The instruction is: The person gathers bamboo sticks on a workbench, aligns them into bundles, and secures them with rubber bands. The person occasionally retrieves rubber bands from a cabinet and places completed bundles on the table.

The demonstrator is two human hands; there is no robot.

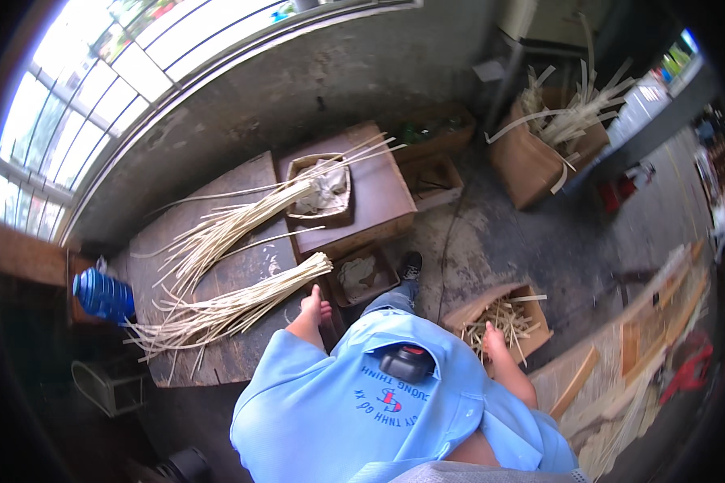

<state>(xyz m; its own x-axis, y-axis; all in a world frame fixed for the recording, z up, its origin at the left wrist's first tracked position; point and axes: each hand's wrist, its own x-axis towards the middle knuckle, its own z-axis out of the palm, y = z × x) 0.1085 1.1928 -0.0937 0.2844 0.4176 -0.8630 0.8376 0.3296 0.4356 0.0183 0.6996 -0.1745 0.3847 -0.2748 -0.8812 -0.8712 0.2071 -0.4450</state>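
My left hand (316, 307) is at the right end of a bundle of thin pale strips (246, 304), which lies on a worn wooden table (254, 181). Its thumb stands apart from the loosely bent fingers, and nothing shows in it. A second bundle of strips (238, 228) lies farther back, its right end resting over a box with crumpled whitish material (329, 191). My right hand (495, 338) hangs at the near side of a cardboard box (537, 326) holding short strip scraps (503, 315). Its fingers are mostly hidden.
A brown carton (524, 173) full of pale strips stands at the far right. Below the table's right edge sits an open container (366, 278). A blue water bottle (105, 295) is at the left. Wooden boards (612, 354) and a red tool (689, 364) lie at the right.
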